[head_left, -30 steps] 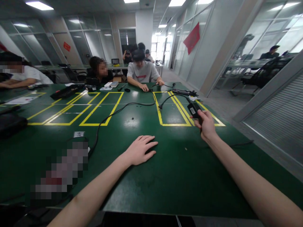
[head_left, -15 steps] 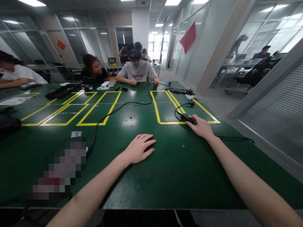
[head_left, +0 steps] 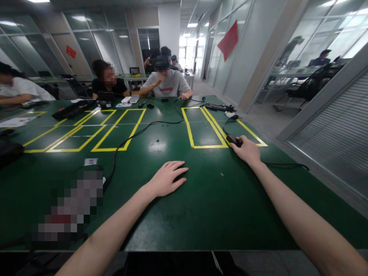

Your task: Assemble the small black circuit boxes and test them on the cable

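My right hand (head_left: pixel 248 150) is closed around a black power adapter (head_left: pixel 233 140) on the right half of the table, over the yellow tape. A short cord (head_left: pixel 224 122) curves from the adapter's far end up to a black plug (head_left: pixel 234 117). Another black cable (head_left: pixel 284 165) runs out from behind my right wrist toward the table's right edge. My left hand (head_left: pixel 166 179) lies palm down on the green tabletop (head_left: pixel 201 214), fingers spread, holding nothing.
Yellow tape rectangles (head_left: pixel 191 130) mark the table. A long black cable (head_left: pixel 138 134) crosses it to a blurred-out object (head_left: pixel 77 203) at left. Black folded gear (head_left: pixel 220 107) lies at the far right. A person (head_left: pixel 166 82) sits opposite; others sit at left.
My right hand has shifted slightly right with the adapter, and the plug and its cord have moved along. The person opposite has raised one hand to the face. My left hand stays put.
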A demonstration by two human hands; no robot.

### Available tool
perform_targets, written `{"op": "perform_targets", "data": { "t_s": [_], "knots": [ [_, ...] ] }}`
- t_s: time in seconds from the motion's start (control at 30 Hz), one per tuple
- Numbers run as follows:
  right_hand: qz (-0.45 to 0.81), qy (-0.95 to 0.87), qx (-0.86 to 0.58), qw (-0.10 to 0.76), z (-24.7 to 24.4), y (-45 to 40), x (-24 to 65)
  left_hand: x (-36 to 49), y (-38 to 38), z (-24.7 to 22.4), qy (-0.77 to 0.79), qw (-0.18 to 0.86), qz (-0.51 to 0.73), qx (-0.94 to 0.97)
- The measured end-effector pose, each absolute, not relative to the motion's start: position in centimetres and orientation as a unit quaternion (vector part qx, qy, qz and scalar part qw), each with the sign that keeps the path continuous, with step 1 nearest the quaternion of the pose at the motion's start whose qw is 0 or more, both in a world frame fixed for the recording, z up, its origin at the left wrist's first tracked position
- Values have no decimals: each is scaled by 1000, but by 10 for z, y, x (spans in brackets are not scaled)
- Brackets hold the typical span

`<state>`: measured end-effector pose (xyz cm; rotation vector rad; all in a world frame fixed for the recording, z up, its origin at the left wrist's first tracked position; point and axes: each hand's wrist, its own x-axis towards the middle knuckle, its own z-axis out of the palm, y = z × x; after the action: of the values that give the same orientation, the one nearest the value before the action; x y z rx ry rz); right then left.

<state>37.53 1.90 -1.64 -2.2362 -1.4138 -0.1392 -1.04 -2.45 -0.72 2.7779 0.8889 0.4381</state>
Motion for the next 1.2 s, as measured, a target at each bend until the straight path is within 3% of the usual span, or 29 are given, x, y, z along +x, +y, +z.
{"op": "perform_targets", "data": {
  "t_s": [0.53, 0.77, 1.03, 1.2],
  "knots": [
    [-43, -523, -785, 330, -24, 21, 385, -9, -26, -5, 305, 116, 138, 935],
    [-41, -448, -834, 320, -20, 23, 381, -9, -26, -6, 306, 118, 138, 934],
    [76, -425, -833, 346, -13, 24, 399, -10, -28, -6, 306, 122, 139, 934],
    [7, -488, -796, 358, -20, 23, 397, -10, -28, -5, 303, 127, 141, 934]
  ]
}}
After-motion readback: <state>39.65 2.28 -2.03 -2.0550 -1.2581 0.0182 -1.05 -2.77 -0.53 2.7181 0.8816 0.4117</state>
